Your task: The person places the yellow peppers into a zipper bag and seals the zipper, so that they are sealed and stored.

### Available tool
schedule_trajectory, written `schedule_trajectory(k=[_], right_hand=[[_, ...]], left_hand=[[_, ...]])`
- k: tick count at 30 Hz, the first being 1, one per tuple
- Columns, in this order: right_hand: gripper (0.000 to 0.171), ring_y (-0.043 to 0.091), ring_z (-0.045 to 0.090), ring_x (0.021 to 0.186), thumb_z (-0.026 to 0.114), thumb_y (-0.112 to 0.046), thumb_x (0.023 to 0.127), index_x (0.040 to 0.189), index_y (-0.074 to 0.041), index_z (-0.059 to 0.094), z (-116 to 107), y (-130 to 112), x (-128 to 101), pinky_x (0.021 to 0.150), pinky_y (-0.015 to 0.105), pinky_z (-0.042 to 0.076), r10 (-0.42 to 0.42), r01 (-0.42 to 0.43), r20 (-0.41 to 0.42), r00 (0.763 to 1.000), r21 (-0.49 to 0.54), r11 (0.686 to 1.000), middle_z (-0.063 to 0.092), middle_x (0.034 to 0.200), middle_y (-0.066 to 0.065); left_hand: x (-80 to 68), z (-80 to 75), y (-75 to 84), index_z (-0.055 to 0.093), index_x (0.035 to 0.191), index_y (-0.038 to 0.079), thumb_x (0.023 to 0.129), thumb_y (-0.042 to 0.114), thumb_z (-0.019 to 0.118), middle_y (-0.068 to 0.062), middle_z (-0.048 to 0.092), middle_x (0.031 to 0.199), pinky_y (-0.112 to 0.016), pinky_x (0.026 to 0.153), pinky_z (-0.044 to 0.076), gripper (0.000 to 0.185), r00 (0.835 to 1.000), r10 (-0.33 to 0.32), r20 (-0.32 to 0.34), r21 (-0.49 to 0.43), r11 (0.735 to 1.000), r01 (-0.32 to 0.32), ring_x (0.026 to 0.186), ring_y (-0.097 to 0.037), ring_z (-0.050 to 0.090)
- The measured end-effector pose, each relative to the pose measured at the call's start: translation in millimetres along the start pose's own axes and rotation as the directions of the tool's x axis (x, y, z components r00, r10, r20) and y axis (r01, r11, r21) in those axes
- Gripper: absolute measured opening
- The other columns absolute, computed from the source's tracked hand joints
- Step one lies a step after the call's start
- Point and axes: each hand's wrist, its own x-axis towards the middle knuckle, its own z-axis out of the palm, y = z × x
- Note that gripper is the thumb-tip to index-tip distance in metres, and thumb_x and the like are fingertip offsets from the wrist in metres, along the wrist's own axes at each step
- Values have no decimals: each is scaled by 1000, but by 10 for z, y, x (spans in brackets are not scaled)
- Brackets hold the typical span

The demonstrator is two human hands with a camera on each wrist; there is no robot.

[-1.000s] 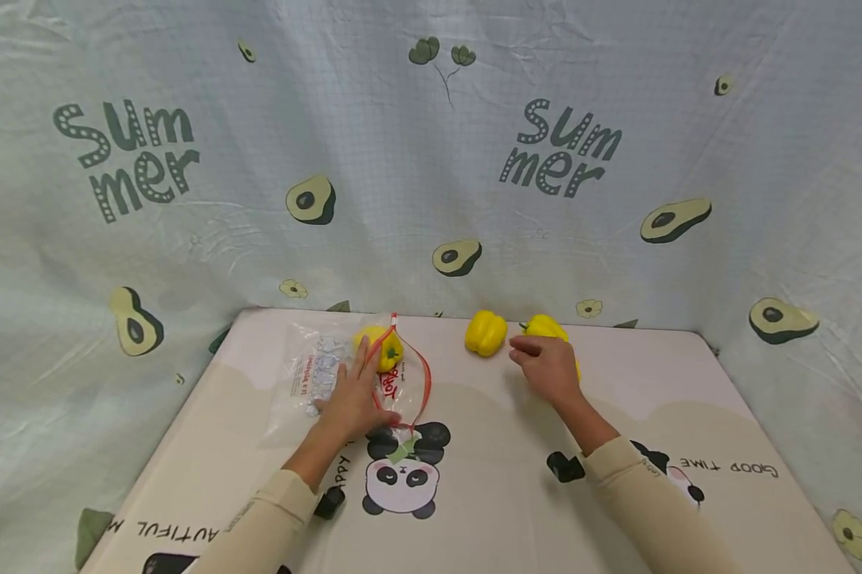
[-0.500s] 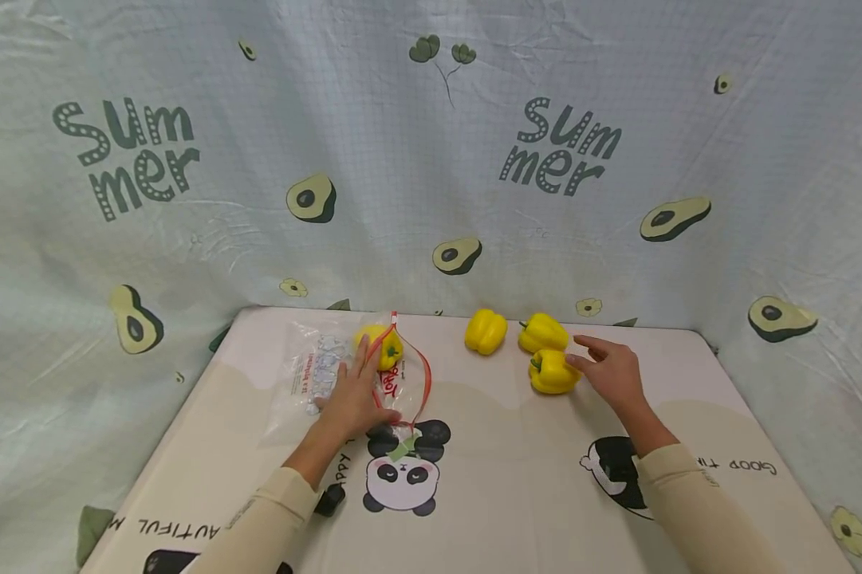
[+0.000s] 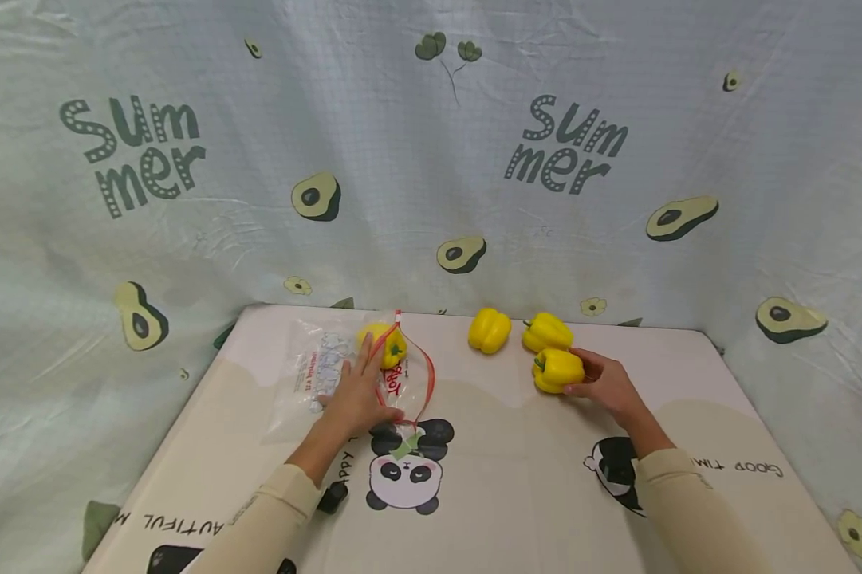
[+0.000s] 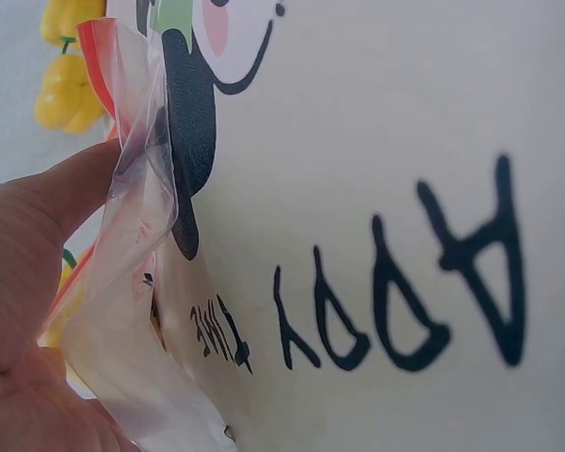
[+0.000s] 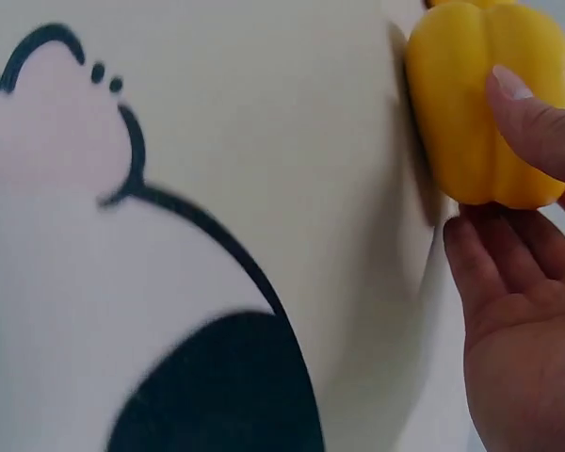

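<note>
Pepper (image 3: 557, 370) nearest the right hand (image 3: 607, 387) sits on the mat (image 3: 517, 478) just in front of two other peppers (image 3: 517, 332), and that hand's thumb and fingers (image 5: 537, 118) curl against its side, touching it without lifting it. The left hand (image 3: 355, 395) lies flat with straight fingers on a clear bag (image 3: 344, 371), whose red-edged mouth stands open beside the thumb. Inside the bag lies a fourth pepper (image 3: 386, 344), just beyond the left fingertips.

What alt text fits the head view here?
A person's right hand grips a yellow pepper on a panda-print mat, while the left hand rests flat on a clear zip bag holding another pepper.
</note>
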Motion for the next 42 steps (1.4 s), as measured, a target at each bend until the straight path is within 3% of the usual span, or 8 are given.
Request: schedule_trajectory(k=[6, 14, 24, 33, 42], right_hand=[[78, 45, 53, 141, 85, -18, 88, 153, 2, 48, 41, 16, -9, 120, 57, 42, 17, -20, -60, 998, -38, 999, 50, 157, 27], [77, 46, 57, 137, 88, -21, 85, 148, 4, 53, 73, -31, -25, 117, 57, 46, 5, -14, -81, 997, -104, 994, 56, 150, 28], [73, 43, 62, 133, 90, -18, 82, 144, 2, 58, 156, -70, -50, 115, 55, 49, -22, 15, -80, 997, -84, 996, 62, 146, 25], [75, 42, 58, 139, 91, -17, 80, 146, -2, 59, 267, -122, -56, 118, 55, 46, 22, -24, -55, 998, -34, 999, 59, 150, 22], [73, 40, 60, 136, 91, -17, 80, 145, -1, 60, 335, -167, -53, 116, 54, 48, -13, 12, -57, 998, -24, 1000, 61, 148, 22]], left_hand=[[-4, 1, 6, 9, 169, 28, 76, 42, 92, -1, -9, 179, -97, 94, 15, 126, 1000, 1, 0, 8, 1000, -1, 158, -58, 11], [11, 1, -1, 7, 169, 28, 77, 42, 91, 0, -12, 178, -97, 94, 14, 126, 1000, -5, 13, 9, 1000, 5, 158, -57, 9], [11, -16, 8, 5, 169, 30, 77, 41, 91, 0, -13, 178, -97, 92, 14, 127, 1000, 8, 10, 0, 1000, -8, 158, -58, 9], [8, -9, 10, 6, 169, 29, 78, 40, 91, -1, -12, 178, -96, 94, 13, 126, 1000, 8, 13, -2, 1000, -8, 158, -57, 9], [12, -9, 11, 5, 169, 28, 78, 40, 91, -1, -13, 178, -97, 94, 13, 127, 1000, 3, 12, 4, 1000, -3, 157, -58, 9]])
